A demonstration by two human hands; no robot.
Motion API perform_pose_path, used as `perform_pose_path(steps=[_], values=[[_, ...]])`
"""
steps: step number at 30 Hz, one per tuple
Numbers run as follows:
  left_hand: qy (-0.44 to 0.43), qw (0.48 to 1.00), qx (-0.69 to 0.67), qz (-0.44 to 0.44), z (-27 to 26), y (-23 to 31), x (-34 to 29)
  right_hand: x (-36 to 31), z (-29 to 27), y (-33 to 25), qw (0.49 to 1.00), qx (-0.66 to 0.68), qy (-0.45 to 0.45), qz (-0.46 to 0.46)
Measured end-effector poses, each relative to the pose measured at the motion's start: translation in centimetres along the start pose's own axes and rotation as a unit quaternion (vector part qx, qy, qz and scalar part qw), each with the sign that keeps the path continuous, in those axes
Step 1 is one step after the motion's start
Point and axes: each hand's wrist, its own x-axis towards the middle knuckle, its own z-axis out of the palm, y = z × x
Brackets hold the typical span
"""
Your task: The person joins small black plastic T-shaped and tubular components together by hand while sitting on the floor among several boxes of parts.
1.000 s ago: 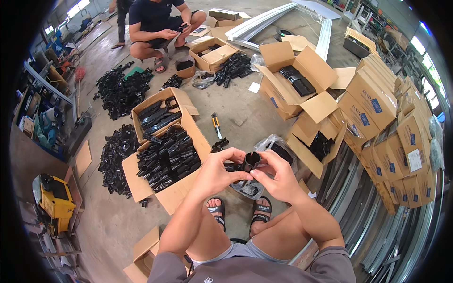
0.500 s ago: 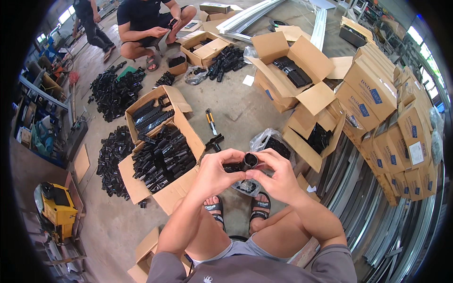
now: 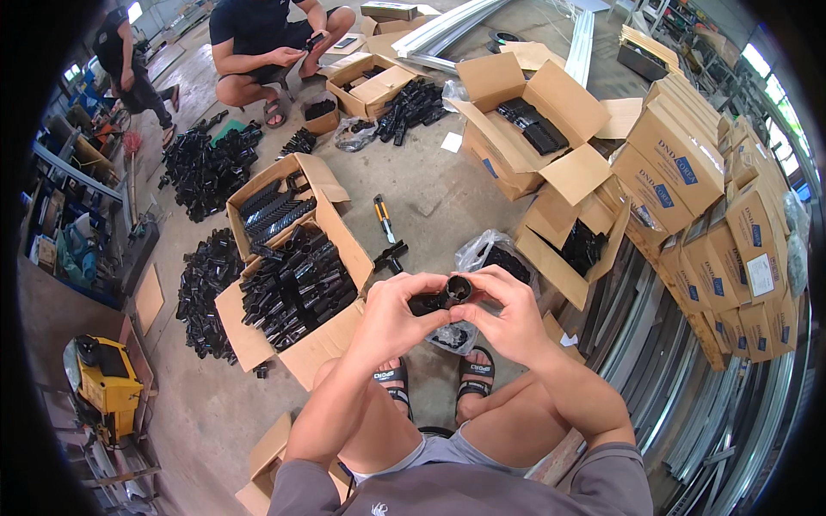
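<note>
Between my two hands is a black tubular pipe fitting (image 3: 457, 291), held over my feet with its round open end facing up. My left hand (image 3: 398, 311) wraps round its left side, thumb and fingers closed on it. The thumb and fingers of my right hand (image 3: 503, 316) pinch it near the open end. Left of my hands stands an open cardboard box (image 3: 327, 351) packed with similar black fittings (image 3: 297, 288). Just beyond my fingers lie a loose black fitting (image 3: 391, 256) and a clear plastic bag (image 3: 471, 254) with small black parts.
Piles of black fittings (image 3: 206, 172) lie to the left. A yellow-handled utility knife (image 3: 384, 218) rests on the floor. Open boxes (image 3: 490, 82) and stacked cartons (image 3: 671, 163) stand right, beside metal profiles (image 3: 637, 344). Another person (image 3: 262, 52) squats ahead, handling a black part.
Both hands keep their grip on the fitting, which has turned very slightly. At the far left, a standing person has walked a little to the left and nearer.
</note>
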Motion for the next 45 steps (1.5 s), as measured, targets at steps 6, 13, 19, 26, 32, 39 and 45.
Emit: perform_pose_path(steps=[6, 13, 19, 26, 32, 39, 45], values=[[0.025, 1.000, -0.011, 0.004, -0.4, -0.7, -0.3, 1.4, -3.8, 1.8, 0.993, 0.095, 0.002, 0.068], [0.051, 0.998, -0.026, -0.011, -1.7, -1.3, 0.3, -0.1, -9.2, 22.5, 0.943, -0.227, -0.029, 0.240], [0.050, 0.997, -0.029, -0.046, -2.2, -1.9, 0.2, -3.6, -4.7, 35.1, 0.867, -0.367, -0.016, 0.337], [0.012, 0.983, -0.144, -0.110, -3.0, -2.5, 0.8, -3.5, -2.9, 39.0, 0.829, -0.483, -0.069, 0.273], [0.017, 0.979, -0.148, -0.142, -3.9, -3.2, 1.6, -3.4, -2.2, 38.9, 0.806, -0.549, -0.145, 0.165], [-0.006, 0.963, -0.231, -0.140, -4.6, -4.1, 2.0, -2.6, -2.8, 38.4, 0.786, -0.555, -0.201, 0.184], [-0.017, 0.929, -0.342, -0.137, -5.1, -4.4, 1.1, -2.7, -3.0, 37.8, 0.834, -0.499, -0.173, 0.159]])
